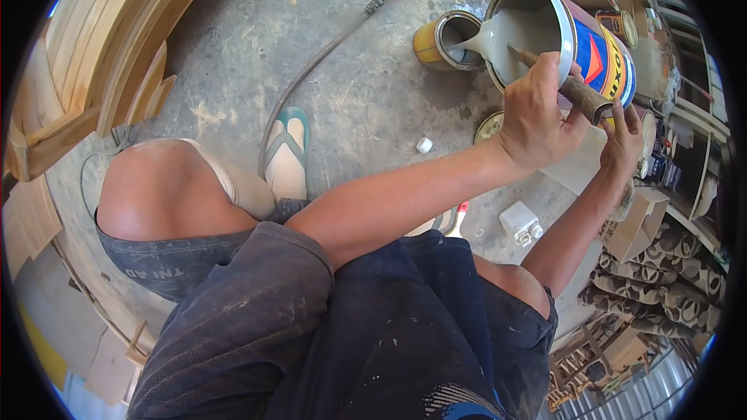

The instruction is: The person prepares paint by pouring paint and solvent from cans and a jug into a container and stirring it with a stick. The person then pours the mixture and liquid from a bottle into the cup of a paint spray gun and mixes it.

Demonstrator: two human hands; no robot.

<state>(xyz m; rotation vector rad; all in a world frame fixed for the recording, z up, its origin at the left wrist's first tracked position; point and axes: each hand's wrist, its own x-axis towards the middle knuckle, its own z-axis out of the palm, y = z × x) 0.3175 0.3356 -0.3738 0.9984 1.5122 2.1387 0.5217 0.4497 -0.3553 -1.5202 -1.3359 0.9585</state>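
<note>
A large paint can (593,50) with a blue, yellow and red label is tipped to the left. Thick grey paint (490,39) runs over its rim into a smaller yellow can (428,44) standing on the floor. My left hand (542,113), at the big can's rim, is closed around a brown bamboo-like stick (580,97) whose far end reaches into the can's mouth. My right hand (622,138) grips the can low on its side, close to the stick's near end. Part of its grip is hidden behind the can and stick.
A white plastic bottle (520,222), a small white cap (424,145) and a red-handled brush (461,218) lie near my feet. A hose (319,54) crosses the concrete floor. Curved wooden parts (117,39) stand left; a cardboard box (634,225) and cluttered shelves are at right.
</note>
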